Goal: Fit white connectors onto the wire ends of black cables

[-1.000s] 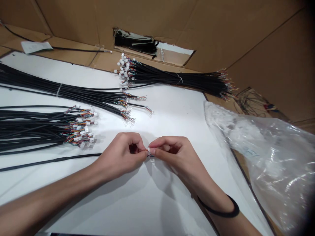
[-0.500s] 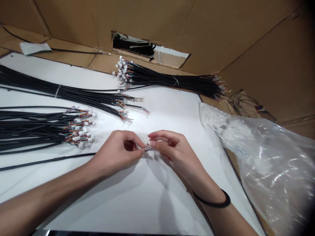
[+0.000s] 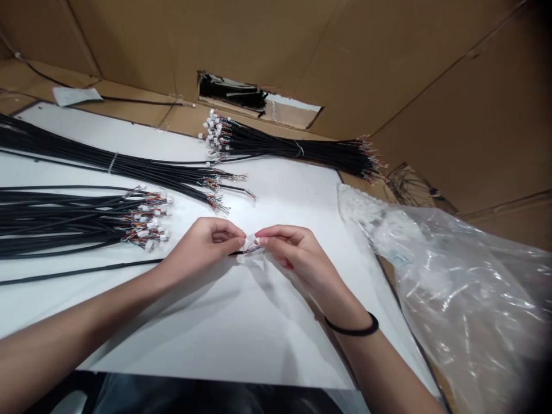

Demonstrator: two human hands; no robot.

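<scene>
My left hand (image 3: 202, 247) pinches the end of a single black cable (image 3: 86, 269) that runs off to the left across the white sheet (image 3: 241, 322). Thin coloured wires (image 3: 250, 249) stick out of that cable end between my two hands. My right hand (image 3: 288, 253) is closed in a pinch on those wire tips; a small white connector seems to sit at its fingertips, too small to be sure. A black band circles my right wrist.
Bundles of black cables lie on the sheet: one with white connectors (image 3: 142, 221) left of my hands, a long tied bundle (image 3: 129, 167) behind it, another (image 3: 284, 146) at the back. A clear plastic bag (image 3: 457, 276) lies at right. Cardboard walls (image 3: 345, 57) surround the area.
My two hands have drawn slightly apart, exposing more of the coloured wires between them. The view has tilted down and shifted, so everything sits a little further left and lower.
</scene>
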